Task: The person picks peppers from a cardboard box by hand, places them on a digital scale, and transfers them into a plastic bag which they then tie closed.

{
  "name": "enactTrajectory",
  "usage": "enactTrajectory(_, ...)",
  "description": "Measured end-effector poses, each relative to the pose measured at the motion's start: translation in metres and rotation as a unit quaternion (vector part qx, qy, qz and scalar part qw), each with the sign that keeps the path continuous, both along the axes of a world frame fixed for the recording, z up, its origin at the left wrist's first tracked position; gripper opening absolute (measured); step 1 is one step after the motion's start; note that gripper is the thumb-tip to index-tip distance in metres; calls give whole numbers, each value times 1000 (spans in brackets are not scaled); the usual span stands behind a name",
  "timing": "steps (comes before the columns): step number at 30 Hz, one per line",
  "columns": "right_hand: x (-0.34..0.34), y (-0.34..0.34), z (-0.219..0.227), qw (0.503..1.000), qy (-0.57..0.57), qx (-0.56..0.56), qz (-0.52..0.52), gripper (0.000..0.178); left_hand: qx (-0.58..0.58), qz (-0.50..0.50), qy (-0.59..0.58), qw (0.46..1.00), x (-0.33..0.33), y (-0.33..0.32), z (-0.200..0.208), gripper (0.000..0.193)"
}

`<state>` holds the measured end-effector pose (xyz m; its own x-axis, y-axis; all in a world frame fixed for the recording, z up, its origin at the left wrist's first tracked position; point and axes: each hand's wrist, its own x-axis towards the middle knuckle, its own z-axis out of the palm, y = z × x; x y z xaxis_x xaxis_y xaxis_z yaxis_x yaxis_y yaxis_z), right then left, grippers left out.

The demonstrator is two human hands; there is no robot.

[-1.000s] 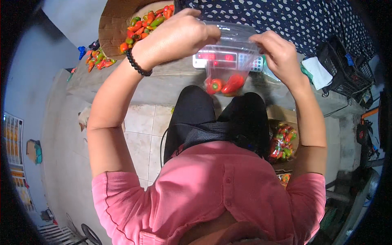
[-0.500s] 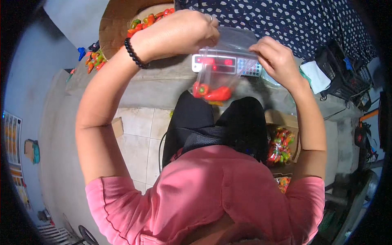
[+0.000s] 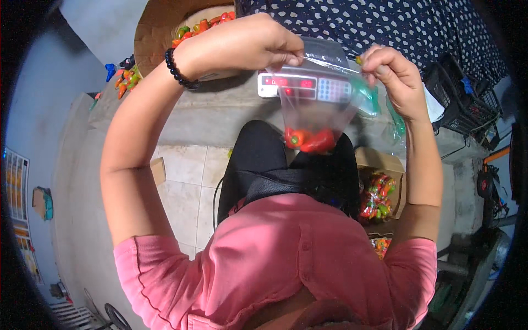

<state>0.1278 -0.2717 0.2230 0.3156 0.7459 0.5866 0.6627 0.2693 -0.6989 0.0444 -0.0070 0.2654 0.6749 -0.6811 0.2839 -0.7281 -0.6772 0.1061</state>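
Observation:
A clear plastic bag (image 3: 324, 113) hangs from my two hands, its mouth stretched sideways. Red peppers (image 3: 318, 142) lie in its bottom corner, above my knees. My left hand (image 3: 269, 44), with a black bead bracelet at the wrist, pinches the bag's left top edge. At the right top edge my right hand (image 3: 393, 71) has its fingers closed on the plastic. A small yellow-green bit (image 3: 358, 59) shows at its fingertips; what it is, I cannot tell. Behind the bag, seen partly through it, stands a scale (image 3: 269, 87) with a lit red display and keypad.
Loose peppers (image 3: 203, 26) fill a cardboard box (image 3: 144, 41) at the far left. Bagged peppers (image 3: 379, 198) sit in a carton (image 3: 379, 158) by my right knee. A black crate (image 3: 459, 93) stands far right, near green plastic (image 3: 397, 118). Patterned dark cloth (image 3: 379, 25) hangs behind.
The bag with the red peppers has shifted right and down, and its mouth is spread wider. My right hand has moved right; my left hand has shifted slightly right.

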Motion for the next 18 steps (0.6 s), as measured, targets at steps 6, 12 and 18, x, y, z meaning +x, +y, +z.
enactTrajectory(6,-26,8,-1,966,-82,-198,-147,39,24,-7,70,997,-7,-20,-7,11)
enactTrajectory(12,-19,22,-16,903,-285,-288,-139,23,-67,-74,-55,993,-15,-30,-13,7)
enactTrajectory(18,-37,42,-7,983,-50,-143,-104,22,-276,-44,246,928,-14,12,-145,122)
